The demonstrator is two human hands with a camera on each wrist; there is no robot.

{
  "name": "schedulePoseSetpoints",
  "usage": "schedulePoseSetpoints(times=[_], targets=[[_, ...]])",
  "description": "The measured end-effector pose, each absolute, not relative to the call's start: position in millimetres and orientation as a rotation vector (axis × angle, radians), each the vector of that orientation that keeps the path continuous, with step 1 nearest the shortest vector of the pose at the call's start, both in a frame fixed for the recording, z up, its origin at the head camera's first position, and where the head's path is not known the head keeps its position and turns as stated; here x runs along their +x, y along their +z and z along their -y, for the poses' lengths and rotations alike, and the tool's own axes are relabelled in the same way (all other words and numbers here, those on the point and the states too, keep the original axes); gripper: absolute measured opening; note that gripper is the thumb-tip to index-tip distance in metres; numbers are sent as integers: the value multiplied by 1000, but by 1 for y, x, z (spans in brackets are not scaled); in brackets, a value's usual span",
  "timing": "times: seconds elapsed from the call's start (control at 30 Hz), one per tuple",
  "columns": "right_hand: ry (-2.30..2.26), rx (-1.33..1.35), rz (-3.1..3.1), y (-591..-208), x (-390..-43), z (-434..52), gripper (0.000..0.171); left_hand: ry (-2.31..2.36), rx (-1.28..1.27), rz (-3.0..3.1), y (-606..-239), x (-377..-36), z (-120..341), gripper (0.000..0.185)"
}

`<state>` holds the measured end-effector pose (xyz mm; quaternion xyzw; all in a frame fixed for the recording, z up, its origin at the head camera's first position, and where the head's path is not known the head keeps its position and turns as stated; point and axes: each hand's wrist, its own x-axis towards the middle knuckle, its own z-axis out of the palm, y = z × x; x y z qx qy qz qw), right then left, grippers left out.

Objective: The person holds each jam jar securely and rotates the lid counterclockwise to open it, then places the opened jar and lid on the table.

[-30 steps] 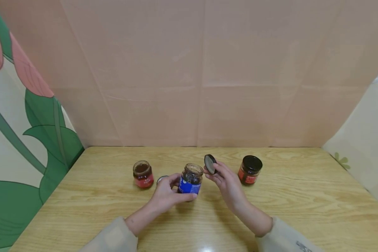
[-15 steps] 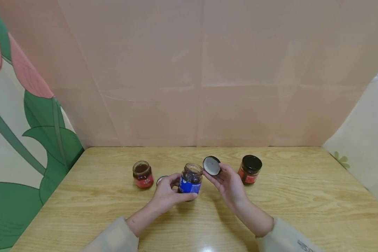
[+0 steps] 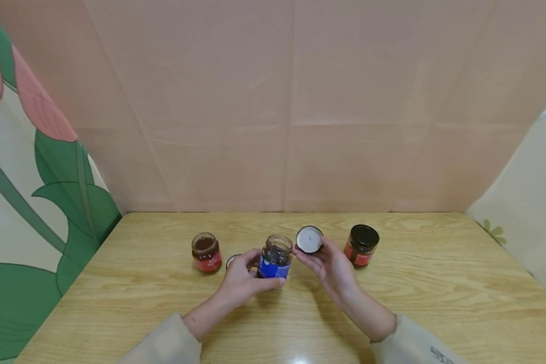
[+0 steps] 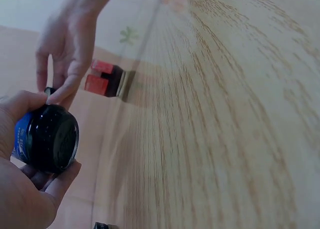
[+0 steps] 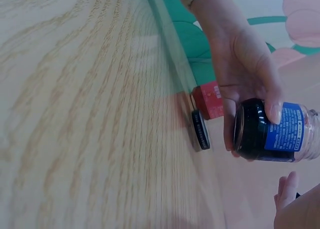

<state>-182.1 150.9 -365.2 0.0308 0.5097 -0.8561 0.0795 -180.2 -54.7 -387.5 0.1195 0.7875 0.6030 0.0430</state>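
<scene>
My left hand [image 3: 243,279] grips a glass jar [image 3: 273,269] with a blue label and dark contents, its mouth uncovered. In the right wrist view the thumb lies over the label of this jar [image 5: 285,134], whose base is off the table. To the right of the jar, my right hand [image 3: 335,265] pinches a black-rimmed lid [image 3: 309,239] by its edge, the pale inner side facing the head camera. Lid and jar are apart. Partly hidden behind the left hand, another lid [image 3: 232,259] lies on the table; the right wrist view shows that lid's black edge [image 5: 200,130].
On the left of the wooden table [image 3: 118,303] stands an uncovered jar [image 3: 207,253] with a red label and brown contents. A red-labelled jar [image 3: 361,246] with a black lid on stands to the right, close to the right hand. A pinkish sheet [image 3: 282,111] hangs behind the table.
The lid in my right hand has turned from nearly edge-on to show its full inner side, and shifted slightly right. My left hand and the blue-labelled jar have stayed almost still.
</scene>
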Motion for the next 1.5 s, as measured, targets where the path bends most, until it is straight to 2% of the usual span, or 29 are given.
schedulePoseSetpoints(times=[0.27,0.7,1.0,1.5], targets=[[-2486,146,-1681,-371,-184,-155,49,1848,325,-2499,-392,-186,47,74],[-2400,271,-1877,-378,-191,-163,42,1800,211,-2656,-394,-194,41,67],[-2276,248,-2011,-380,-193,-166,41,1779,148,-2699,-393,-201,37,71],[-2041,189,-2154,-386,-194,-170,37,1758,109,-2748,-396,-206,33,68]])
